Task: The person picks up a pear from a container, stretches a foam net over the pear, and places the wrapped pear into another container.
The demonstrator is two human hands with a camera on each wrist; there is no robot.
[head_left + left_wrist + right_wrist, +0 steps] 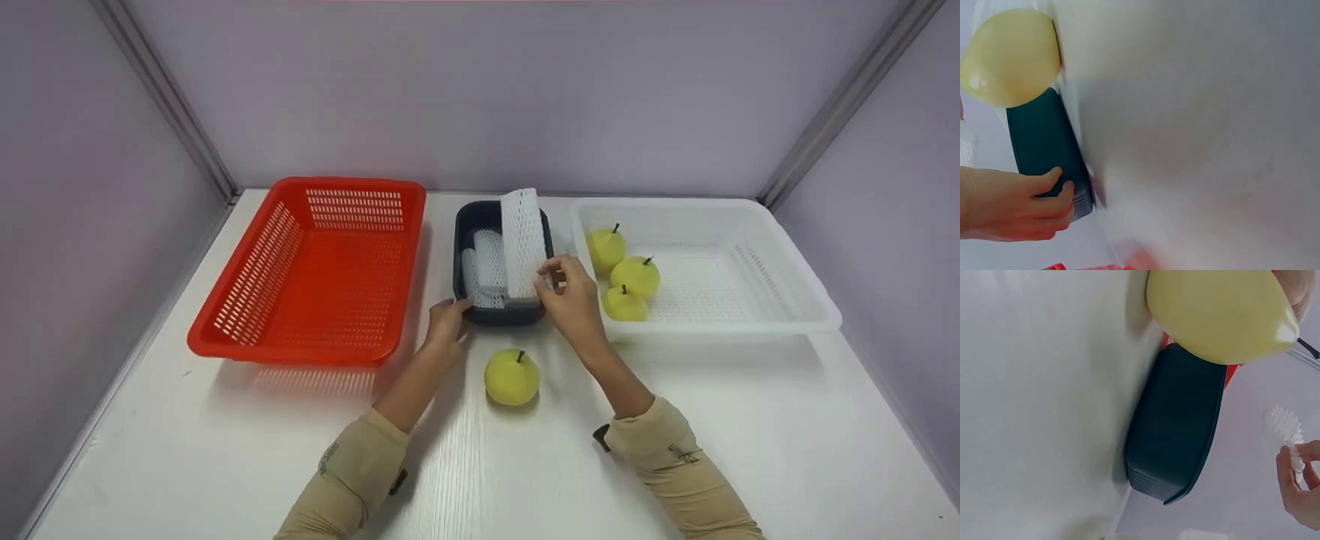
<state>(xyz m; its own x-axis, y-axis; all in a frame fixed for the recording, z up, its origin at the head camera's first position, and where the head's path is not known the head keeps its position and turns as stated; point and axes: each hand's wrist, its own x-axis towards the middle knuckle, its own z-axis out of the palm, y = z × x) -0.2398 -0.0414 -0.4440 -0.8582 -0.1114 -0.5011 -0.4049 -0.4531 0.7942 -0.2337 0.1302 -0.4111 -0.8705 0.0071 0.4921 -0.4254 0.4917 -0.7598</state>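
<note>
My right hand point(571, 300) pinches a white foam net sleeve point(523, 244) between thumb and fingers and holds it above a dark blue-green bin point(504, 317). In the right wrist view the sleeve point(1285, 427) hangs clear of the bin point(1176, 422). More white net sleeves point(489, 259) lie inside the bin. At the bin's near left corner, my left hand point(448, 321) has relaxed fingers, with fingertips right at the rim. A yellow-green pear point(511, 377) stands on the table in front of the bin, between my forearms, and looms large in both wrist views.
To the left is a red slotted basket point(196, 341) with nothing in it. A white basket point(780, 328) on the right has three pears point(636, 277) along its left side. Pale partition walls point(495, 97) enclose the white table point(480, 480) at the back and sides.
</note>
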